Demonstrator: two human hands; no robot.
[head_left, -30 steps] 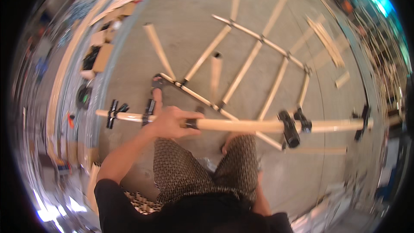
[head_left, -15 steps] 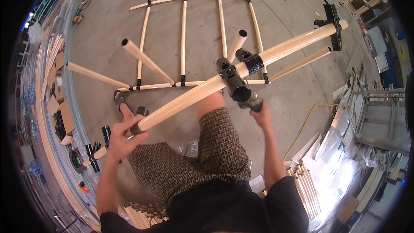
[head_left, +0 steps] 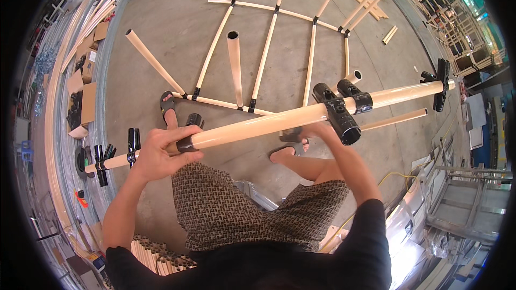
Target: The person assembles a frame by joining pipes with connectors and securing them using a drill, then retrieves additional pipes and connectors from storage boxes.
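A long cream-coloured pipe (head_left: pixel 263 125) slants across in front of me, rising to the right. My left hand (head_left: pixel 166 153) is closed around it beside a black collar. Further along sit black pipe joints (head_left: pixel 339 114), and another black joint (head_left: pixel 442 85) is at the far right end. More black joints (head_left: pixel 100 165) are on its left end. My right hand (head_left: pixel 317 131) is under the pipe, left of the middle joints, fingers mostly hidden. A dark hand tool (head_left: pixel 290 135) shows partly at it; its kind is unclear.
A frame of cream pipes (head_left: pixel 263 59) with black joints lies on the concrete floor, several pipes standing up from it. Cardboard boxes (head_left: pixel 88 102) and long pipes line the left. Bundled short pipes (head_left: pixel 156 255) lie by my left side; a metal ladder-like frame (head_left: pixel 462 204) is at right.
The pipe has swung flatter, its joints shifting right. My right hand has moved from below the middle joints to under the pipe, left of them. My left hand keeps its grip.
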